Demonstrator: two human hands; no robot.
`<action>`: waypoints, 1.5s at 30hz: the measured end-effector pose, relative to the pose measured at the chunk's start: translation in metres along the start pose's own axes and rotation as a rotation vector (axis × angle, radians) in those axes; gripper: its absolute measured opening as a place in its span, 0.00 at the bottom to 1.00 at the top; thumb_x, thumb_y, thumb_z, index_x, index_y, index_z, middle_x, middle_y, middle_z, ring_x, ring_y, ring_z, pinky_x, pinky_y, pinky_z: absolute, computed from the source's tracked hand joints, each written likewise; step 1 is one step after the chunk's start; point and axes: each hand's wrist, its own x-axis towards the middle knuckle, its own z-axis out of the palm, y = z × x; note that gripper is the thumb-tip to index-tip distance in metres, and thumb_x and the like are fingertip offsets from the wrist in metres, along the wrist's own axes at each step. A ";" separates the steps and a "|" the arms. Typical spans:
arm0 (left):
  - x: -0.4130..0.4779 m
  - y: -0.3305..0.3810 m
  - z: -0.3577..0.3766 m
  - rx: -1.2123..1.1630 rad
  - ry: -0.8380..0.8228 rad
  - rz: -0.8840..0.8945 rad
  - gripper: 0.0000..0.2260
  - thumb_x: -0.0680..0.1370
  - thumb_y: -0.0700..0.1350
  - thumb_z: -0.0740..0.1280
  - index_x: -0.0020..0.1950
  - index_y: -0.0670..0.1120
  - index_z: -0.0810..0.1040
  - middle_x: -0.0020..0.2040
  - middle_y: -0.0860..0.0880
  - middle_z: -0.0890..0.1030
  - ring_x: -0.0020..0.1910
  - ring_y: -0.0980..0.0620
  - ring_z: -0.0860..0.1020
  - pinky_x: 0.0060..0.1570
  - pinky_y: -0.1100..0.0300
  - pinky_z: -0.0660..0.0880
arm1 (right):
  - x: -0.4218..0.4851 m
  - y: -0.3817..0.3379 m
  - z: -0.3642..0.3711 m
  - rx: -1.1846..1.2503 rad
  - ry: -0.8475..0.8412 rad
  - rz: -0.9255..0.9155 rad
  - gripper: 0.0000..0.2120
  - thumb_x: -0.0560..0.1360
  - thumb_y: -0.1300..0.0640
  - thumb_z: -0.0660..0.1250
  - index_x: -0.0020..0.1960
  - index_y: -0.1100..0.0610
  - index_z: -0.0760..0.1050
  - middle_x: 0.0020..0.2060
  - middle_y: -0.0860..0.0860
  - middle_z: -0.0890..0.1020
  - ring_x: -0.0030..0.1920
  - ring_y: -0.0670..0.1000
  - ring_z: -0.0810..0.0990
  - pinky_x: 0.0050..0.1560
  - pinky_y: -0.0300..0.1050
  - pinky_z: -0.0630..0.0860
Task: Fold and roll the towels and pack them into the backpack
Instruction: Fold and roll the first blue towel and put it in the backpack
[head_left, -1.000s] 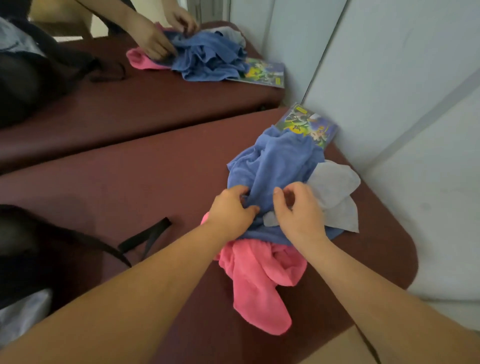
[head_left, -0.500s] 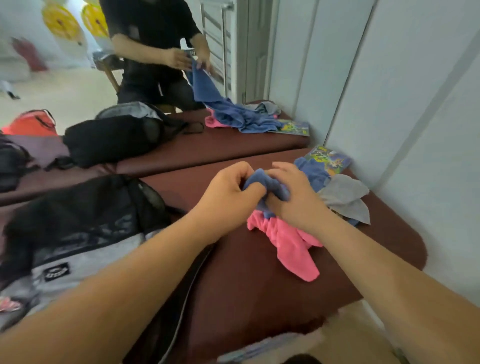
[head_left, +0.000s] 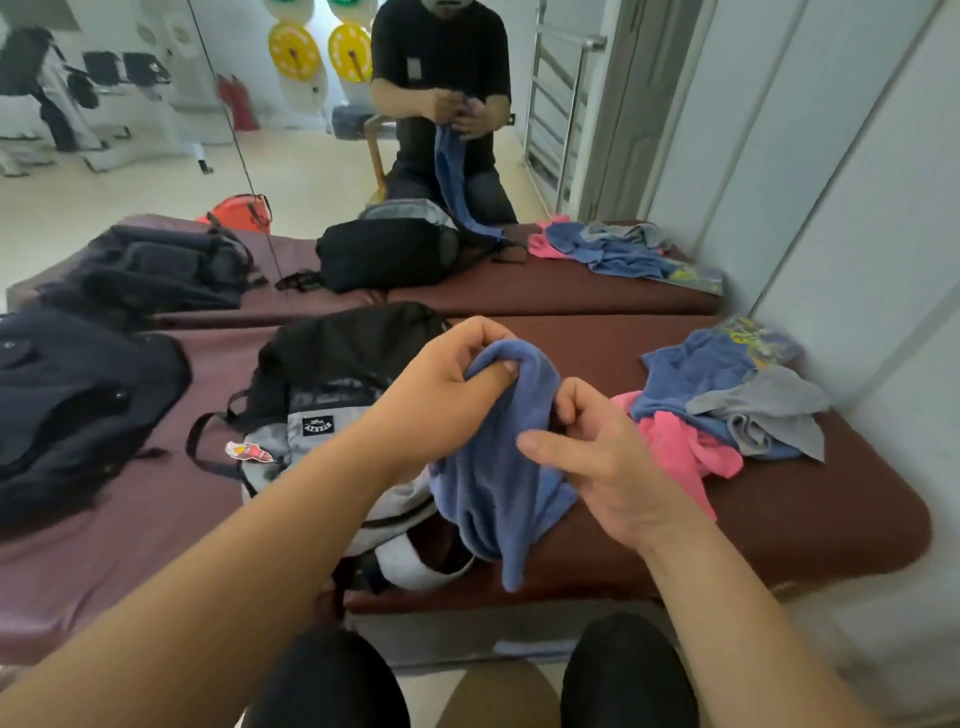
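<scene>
Now: left hand (head_left: 441, 384) in closed grip on top of blue towel (head_left: 493, 467), thumb pressing fold. Right hand (head_left: 597, 457) pinching same towel at side, index finger extended. Towel held up, hanging over backpack (head_left: 322, 395) on maroon worktop (head_left: 779, 519). Right of it, heap: pink towel (head_left: 675, 447), second blue towel (head_left: 691, 374), grey towel (head_left: 769, 410). Dark bags (head_left: 78, 405) at left.

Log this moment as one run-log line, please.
step: lifting blue towel | left hand: gripping top | right hand: on its side | backpack: on bench, nothing packed visibly | pile: right, waiting
</scene>
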 end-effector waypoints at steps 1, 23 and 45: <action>-0.003 -0.001 -0.007 -0.006 -0.022 0.001 0.04 0.83 0.42 0.65 0.53 0.48 0.79 0.47 0.47 0.84 0.48 0.46 0.83 0.50 0.44 0.83 | 0.000 0.002 0.003 0.040 0.002 0.014 0.20 0.69 0.59 0.78 0.42 0.56 0.65 0.38 0.54 0.72 0.41 0.50 0.74 0.42 0.44 0.75; -0.003 0.043 -0.082 0.214 0.571 0.041 0.05 0.81 0.48 0.68 0.47 0.50 0.81 0.40 0.54 0.82 0.39 0.58 0.79 0.39 0.59 0.77 | 0.046 -0.102 -0.017 -0.593 0.751 -0.208 0.07 0.81 0.53 0.67 0.58 0.51 0.78 0.46 0.42 0.82 0.56 0.51 0.81 0.50 0.41 0.75; -0.054 -0.064 0.029 0.027 -0.179 -0.144 0.12 0.72 0.45 0.73 0.54 0.45 0.81 0.50 0.44 0.84 0.50 0.49 0.83 0.55 0.43 0.79 | 0.000 -0.031 0.044 -0.469 0.405 -0.164 0.14 0.84 0.53 0.65 0.45 0.62 0.75 0.35 0.60 0.75 0.35 0.47 0.73 0.38 0.40 0.72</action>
